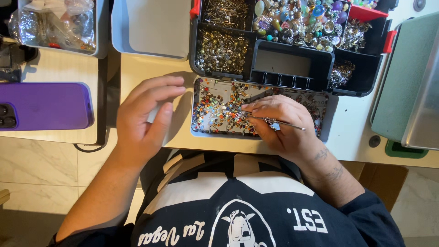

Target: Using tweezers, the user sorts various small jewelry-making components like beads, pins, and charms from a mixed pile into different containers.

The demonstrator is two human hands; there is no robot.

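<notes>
My right hand (280, 126) pinches a thin metal tool (274, 121), its tip over a shallow clear tray (200, 132) full of several small coloured sequins or beads. My left hand (144, 116) is raised beside that tray at the table's near edge, fingers curled around a small white object that is mostly hidden. Behind the tray stands a black compartment organiser (292, 64) holding metal pins, gold findings and mixed coloured gems.
A purple phone (45, 106) lies at the left. A grey tray with a plastic bag of parts (59, 25) and an empty grey tray (153, 27) sit at the back. A green-and-grey case (407, 82) fills the right. Tiled floor lies below.
</notes>
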